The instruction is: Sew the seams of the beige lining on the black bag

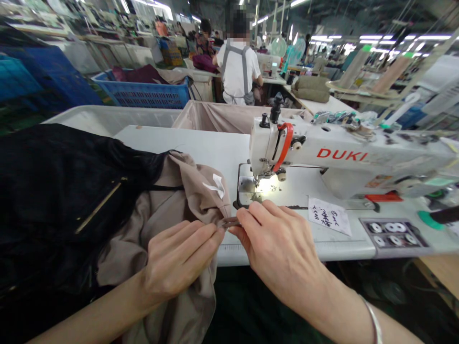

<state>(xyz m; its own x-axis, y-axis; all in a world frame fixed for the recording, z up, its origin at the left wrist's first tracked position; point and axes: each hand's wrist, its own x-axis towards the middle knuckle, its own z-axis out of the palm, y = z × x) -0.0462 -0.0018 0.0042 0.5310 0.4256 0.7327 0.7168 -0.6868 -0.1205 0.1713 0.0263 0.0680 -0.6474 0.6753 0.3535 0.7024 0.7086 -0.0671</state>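
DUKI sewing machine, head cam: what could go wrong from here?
Three possible risks:
1. The right hand sits close to the presser foot; if the machine ran, its fingertips might get caught.
2. The narrow fabric tab pinched with the left hand is small and could slip free.
3. The bulky black garment and its beige lining lie heaped to the left, and their weight could drag the tab out of place.

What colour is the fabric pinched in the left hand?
The fabric is beige, and it shows best in the head view.
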